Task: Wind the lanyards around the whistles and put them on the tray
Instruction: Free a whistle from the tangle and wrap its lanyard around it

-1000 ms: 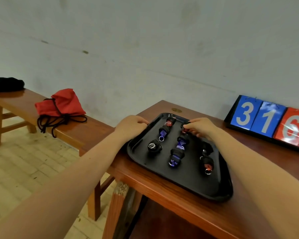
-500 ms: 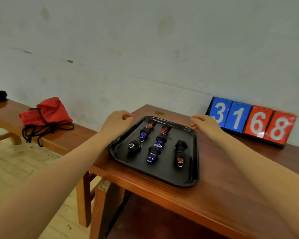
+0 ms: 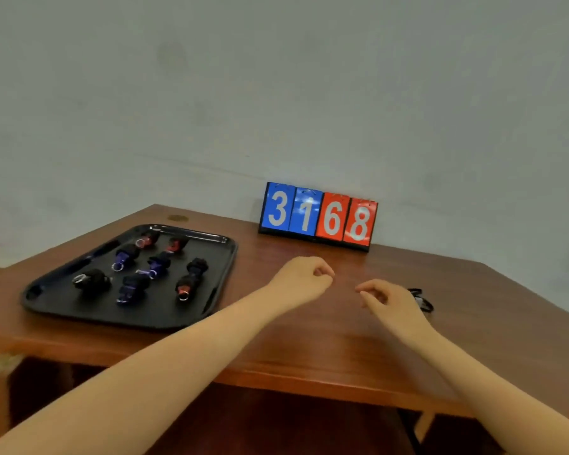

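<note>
A: Logging the head view. Black tray [image 3: 225,257] sits at the left of the wooden surface [image 3: 309,339] and carries seven wound whistles [image 3: 135,285] in rows, lanyards wrapped around the bodies. Both hands hover over bare wood to the right of the tray. The left hand [image 3: 304,280] has its fingers loosely curled and holds nothing. The right hand [image 3: 388,300] is the same, fingers relaxed and empty.

B: Which step do you read?

A: I judge it as between whistles, reaching for the next one. A dark looped item [image 3: 422,300] lies on the surface just beyond the right hand. It may be an unwound lanyard. The next move calls for picking it up and finding the whistle body before wrapping.

B: Any gaps?

A: Yes. The right hand covers most of that item, so I cannot tell whether a whistle is attached. The scoreboard [image 3: 319,215] reads 3168. The surface's left end is cut off.
</note>
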`<state>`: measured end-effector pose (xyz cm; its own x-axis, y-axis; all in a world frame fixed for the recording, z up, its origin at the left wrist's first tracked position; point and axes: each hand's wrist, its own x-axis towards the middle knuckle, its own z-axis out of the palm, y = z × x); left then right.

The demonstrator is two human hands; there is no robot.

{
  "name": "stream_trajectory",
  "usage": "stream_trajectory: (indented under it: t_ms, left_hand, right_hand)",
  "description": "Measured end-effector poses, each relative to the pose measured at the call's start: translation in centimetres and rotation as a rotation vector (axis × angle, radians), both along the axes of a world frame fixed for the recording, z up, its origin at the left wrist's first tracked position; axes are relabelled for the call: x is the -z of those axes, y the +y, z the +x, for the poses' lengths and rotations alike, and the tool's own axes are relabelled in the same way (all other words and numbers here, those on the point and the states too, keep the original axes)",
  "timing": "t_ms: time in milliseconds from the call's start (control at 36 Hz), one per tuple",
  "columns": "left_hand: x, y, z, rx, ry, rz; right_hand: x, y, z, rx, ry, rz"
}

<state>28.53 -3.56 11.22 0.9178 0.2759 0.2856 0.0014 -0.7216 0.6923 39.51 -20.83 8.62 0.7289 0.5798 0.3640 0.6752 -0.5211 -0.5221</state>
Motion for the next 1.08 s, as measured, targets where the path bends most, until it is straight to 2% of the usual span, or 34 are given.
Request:
stream_trajectory:
  t_ms: [139,278,361,472,583,639,722,917,1083]
  left_hand:
    - [1.6,-4.8,4.5,0.041,0.069,0.027]
    - [3.7,-6.7,8.4,-0.024,0.135,0.068]
    - [4.2,-7.3,10.2,-0.095,0.166,0.19]
    - [4.3,-7.8,12.1,-0.1,0.157,0.235]
    - [4.4,-7.8,13.3,-0.114,0.141,0.25]
    - [4.7,-7.4,13.6,-0.115,0.136,0.193]
    - [5.1,-6.1,14.3,-0.097,0.101,0.007]
    - [4.8,-4.9,15.2,-0.053,0.036,-0.153]
    - [4.7,-4.3,15.0,-0.099,-0.053,-0.322]
  right_hand:
    - [1.4,-7.8,3.6,0.199,-0.042,0.07]
    - [3.0,-10.2,7.4,0.355,0.082,0.05]
    - [2.7,-9.1,8.8,0.343,0.043,0.011]
    - [2.6,-8.1,10.6,0.322,-0.026,0.034]
    - [2.6,-7.0,12.0,0.305,-0.18,0.015]
    - [2.6,-6.2,12.6,0.269,-0.229,-0.075]
    - [2.6,-5.1,13.6,0.188,-0.214,-0.206]
    - [2.6,-4.9,13.5,0.035,-0.108,-0.161]
    - [1.4,-4.1,12.9,0.127,-0.034,-0.178]
